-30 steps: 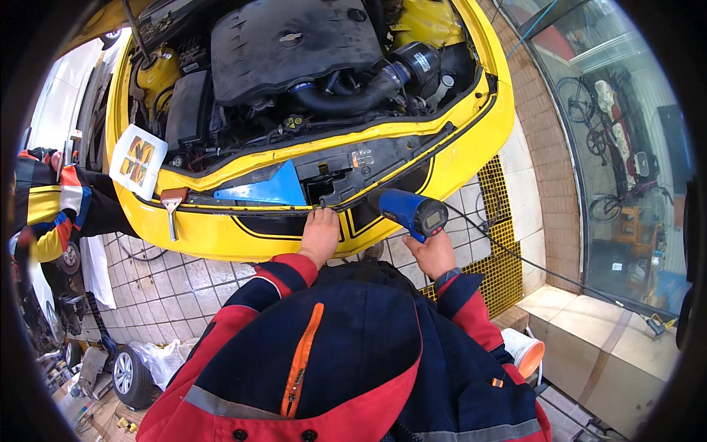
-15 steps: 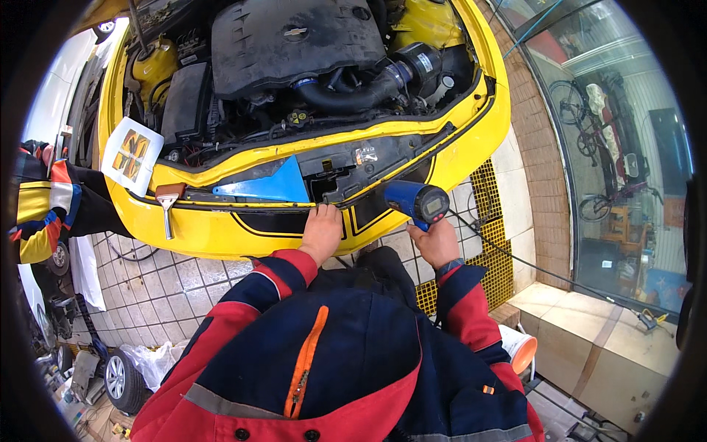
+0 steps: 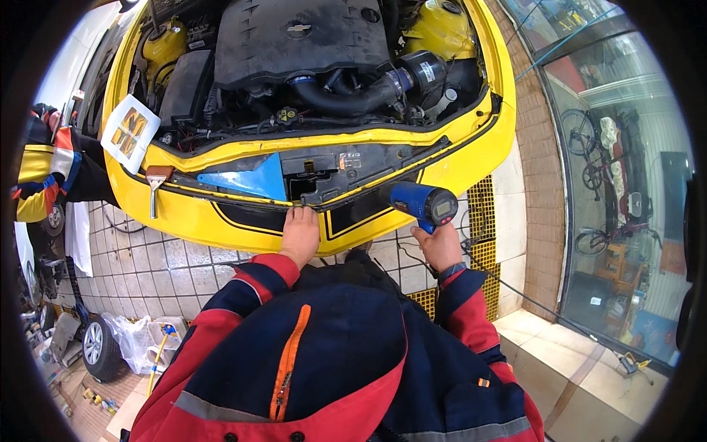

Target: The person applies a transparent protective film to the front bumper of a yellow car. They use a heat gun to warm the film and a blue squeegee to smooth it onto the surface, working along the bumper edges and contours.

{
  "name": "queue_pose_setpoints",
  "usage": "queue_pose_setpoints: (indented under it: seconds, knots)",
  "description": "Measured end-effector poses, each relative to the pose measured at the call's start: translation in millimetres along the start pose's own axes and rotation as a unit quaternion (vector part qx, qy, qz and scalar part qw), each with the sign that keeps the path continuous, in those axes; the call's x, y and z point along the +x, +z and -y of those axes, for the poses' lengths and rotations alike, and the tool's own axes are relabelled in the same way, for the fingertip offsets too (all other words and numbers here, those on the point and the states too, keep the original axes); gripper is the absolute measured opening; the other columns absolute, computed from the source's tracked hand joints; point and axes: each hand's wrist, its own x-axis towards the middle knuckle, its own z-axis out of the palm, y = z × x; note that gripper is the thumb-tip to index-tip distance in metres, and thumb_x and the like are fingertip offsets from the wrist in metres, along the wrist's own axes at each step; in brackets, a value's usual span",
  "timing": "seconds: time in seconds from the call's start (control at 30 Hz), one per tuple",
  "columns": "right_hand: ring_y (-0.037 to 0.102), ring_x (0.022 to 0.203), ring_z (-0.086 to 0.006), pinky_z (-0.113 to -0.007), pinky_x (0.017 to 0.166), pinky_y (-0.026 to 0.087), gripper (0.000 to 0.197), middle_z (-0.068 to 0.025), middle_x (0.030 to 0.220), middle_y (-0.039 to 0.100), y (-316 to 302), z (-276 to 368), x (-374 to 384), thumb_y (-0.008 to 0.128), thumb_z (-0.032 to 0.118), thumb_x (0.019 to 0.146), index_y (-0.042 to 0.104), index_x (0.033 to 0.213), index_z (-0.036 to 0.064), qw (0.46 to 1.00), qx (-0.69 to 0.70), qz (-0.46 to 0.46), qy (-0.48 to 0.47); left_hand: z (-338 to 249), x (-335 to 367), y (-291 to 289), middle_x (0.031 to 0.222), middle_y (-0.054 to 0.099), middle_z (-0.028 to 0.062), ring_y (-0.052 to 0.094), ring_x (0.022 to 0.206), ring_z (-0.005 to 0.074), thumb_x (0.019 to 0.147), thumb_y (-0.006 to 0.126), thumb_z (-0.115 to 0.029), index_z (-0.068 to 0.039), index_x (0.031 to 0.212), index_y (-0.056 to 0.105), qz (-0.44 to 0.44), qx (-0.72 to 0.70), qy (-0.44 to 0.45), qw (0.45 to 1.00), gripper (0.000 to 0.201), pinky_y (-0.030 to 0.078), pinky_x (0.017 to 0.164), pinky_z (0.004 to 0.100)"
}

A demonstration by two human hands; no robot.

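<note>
Head view: right hand (image 3: 443,249), right of frame centre, wrapped round the grip of a blue-and-black pistol-shaped heat gun (image 3: 414,200), nozzle pointing left over the glossy yellow car bumper (image 3: 180,230). Left hand (image 3: 300,239), mid-frame, fingers together on the bumper's top edge by a black rectangular panel (image 3: 254,216); can't tell if it grips anything. Blue triangular plastic scraper (image 3: 250,179) lies left of centre, brown-headed metal-handled tool (image 3: 155,188) further left.

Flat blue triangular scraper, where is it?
Head view, left of centre: the flat blue triangular scraper lies at the yellow car's front, between the brown, silver-handled tool and the bare left hand.
</note>
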Motion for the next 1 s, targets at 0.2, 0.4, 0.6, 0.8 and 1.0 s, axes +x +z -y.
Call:
queue_pose_setpoints:
  seconds: [0.2, 0.4, 0.6, 0.8, 1.0]
  knots:
    - [0.071, 0.066, -0.0213, -0.039, 0.065, 0.056, 0.026, -0.0097, 0.073, 0.072, -18.0, -3.8, 16.5, 0.085, 0.019, 0.097, 0.077, 0.114, 0.0022, 0.998, -0.013, 0.023, -0.062, -6.9, 0.1, 3.4, 0.113, 0.066, 0.0164, 0.063, 0.115, 0.0361, 0.094, 0.062, -0.016, 0.003, 0.122, 0.073, 0.019, -0.006, -0.026, 0.999, 0.035, 0.047, 0.116, 0.0503]
    - [0.076, 0.104, -0.0497, -0.051, 0.09, 0.061, 0.043, -0.0299, 0.105, 0.079, -14.0, 2.4, 24.5, 0.085, 0.029, 0.091, 0.076, 0.12, -0.0014, 0.998, -0.009, 0.065, -0.024, -7.2, -3.0, 3.1, 0.11, 0.064, 0.0187, 0.062, 0.11, 0.0376, 0.087, 0.065, -0.011, 0.004, 0.114, 0.07, -0.044, -0.005, -0.022, 0.999, 0.032, 0.049, 0.111, 0.0484]
    - [0.069, 0.06, -0.0178, -0.037, 0.06, 0.055, 0.027, -0.0062, 0.068, 0.07, -9.7, -9.5, 32.1, 0.085, 0.02, 0.096, 0.077, 0.111, -0.0009, 0.996, -0.018, 0.047, -0.075, -8.2, -4.0, 2.9, 0.114, 0.066, 0.0202, 0.063, 0.115, 0.0391, 0.087, 0.067, -0.012, 0.006, 0.118, 0.07, -0.041, -0.021, -0.031, 0.998, 0.036, 0.048, 0.115, 0.0489]
    - [0.076, 0.104, -0.0515, -0.054, 0.087, 0.061, 0.043, -0.0335, 0.1, 0.078, -24.7, -13.0, 41.1, 0.086, 0.031, 0.091, 0.078, 0.112, -0.005, 0.998, -0.067, 0.021, 0.008, -8.8, -3.9, 4.8, 0.116, 0.066, 0.0203, 0.063, 0.117, 0.0397, 0.088, 0.067, -0.012, 0.006, 0.12, 0.07, -0.047, -0.015, -0.037, 0.998, 0.037, 0.047, 0.117, 0.0497]
    - [0.079, 0.072, -0.036, -0.046, 0.072, 0.061, 0.036, -0.0197, 0.071, 0.075, -35.5, -18.3, 54.3, 0.085, 0.031, 0.092, 0.077, 0.088, -0.0039, 0.999, -0.024, 0.013, 0.021, -10.5, -3.0, 5.5, 0.118, 0.066, 0.0193, 0.062, 0.121, 0.0393, 0.095, 0.062, -0.014, 0.006, 0.125, 0.071, -0.016, -0.026, -0.047, 0.998, 0.038, 0.044, 0.12, 0.0513]
